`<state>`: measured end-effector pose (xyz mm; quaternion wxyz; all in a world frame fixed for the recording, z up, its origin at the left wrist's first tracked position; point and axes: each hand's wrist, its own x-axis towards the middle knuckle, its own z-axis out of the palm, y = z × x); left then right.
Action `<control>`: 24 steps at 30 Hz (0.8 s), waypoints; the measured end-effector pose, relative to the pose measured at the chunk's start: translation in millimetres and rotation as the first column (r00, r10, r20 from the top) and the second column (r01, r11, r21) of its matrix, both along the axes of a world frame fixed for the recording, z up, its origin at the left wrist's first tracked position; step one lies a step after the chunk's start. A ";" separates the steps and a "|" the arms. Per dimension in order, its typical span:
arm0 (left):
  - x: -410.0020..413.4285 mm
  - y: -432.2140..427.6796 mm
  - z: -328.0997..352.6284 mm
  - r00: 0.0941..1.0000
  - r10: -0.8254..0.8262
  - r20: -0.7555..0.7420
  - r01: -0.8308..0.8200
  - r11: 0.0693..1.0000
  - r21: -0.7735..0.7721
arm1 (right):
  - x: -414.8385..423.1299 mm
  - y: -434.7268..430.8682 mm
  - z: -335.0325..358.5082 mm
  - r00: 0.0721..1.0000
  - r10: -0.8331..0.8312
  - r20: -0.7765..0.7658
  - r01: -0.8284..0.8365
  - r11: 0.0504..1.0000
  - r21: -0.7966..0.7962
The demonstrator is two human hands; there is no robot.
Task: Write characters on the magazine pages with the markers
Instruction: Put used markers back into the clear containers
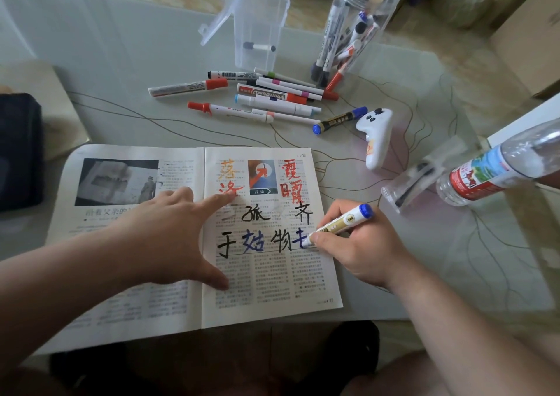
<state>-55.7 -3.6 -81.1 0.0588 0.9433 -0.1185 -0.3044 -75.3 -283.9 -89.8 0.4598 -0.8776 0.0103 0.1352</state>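
Far left of the open printed paper magazine (127, 277), a dark blue soft pouch (18, 150) sits on the pale glossy worktop (121, 62), well apart from the action. The magazine lies flat at the worktop's near edge, both pages showing, prob. so both arms reach it w/o stretching.

The left hand (169, 238) is on it, fingers spread wide and straight. Its palm lies across the centre fold, index tip by a red character on the right page, thumb lower on the same page. I'd say it's pinning the paper so it can't slide or spring up under the pen.

Beyond the magazine's top edge is a scatter of loose white-barrelled markers w/ red, pink & blue caps (266, 95), laid flat, handy for colour swaps. Behind them stands an upright clear plastic box (260, 26), lid open, one small marker inside. Right of that, a tall clear plastic jar (357, 26) holds more markers.

The right page carries big handwritten characters in orange, red, black & blue. At the right end of the bottom row, the right hand (363, 244) pinches a gold-labelled blue-ended marker (342, 221) betw. thumb & fingers. The barrel tilts off to the right, tip on the page at a blue character that looks part-done. The heel of the hand rests by the page edge, likely for steadiness.

Right of the magazine's top corner lies a white plastic handheld controller (375, 135). Further right is a clear water bottle w/ red-and-blue label (491, 171), tilted, out of the way.
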 end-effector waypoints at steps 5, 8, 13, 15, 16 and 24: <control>0.1 0.2 -0.1 1.000 -0.008 0.010 0.008 1.000 -0.001 | 0.1 -1.8 -1.5 1.000 -0.006 0.026 0.007 0.999 -0.040; 0.0 0.2 0.6 1.000 -0.009 0.011 0.009 1.000 -0.001 | -0.5 -1.6 0.6 0.999 -0.004 0.034 0.003 1.000 0.030; -0.3 1.1 -0.8 1.000 -0.006 0.017 0.006 1.000 -0.007 | -3.6 1.6 2.6 0.996 0.048 0.077 -0.046 0.999 -0.024; 0.0 1.6 -1.5 1.000 -0.003 0.018 0.003 1.000 -0.009 | -4.1 1.8 2.9 0.995 0.061 0.076 -0.059 0.998 -0.025; 0.0 1.7 -1.7 1.000 -0.001 0.016 0.001 1.000 -0.011 | -4.6 2.1 3.5 0.995 0.078 0.064 -0.077 0.997 -0.018; -0.4 0.7 -0.9 1.000 0.001 0.016 -0.001 1.000 -0.012 | -2.4 0.0 4.8 0.998 0.058 0.025 -0.056 0.995 -0.080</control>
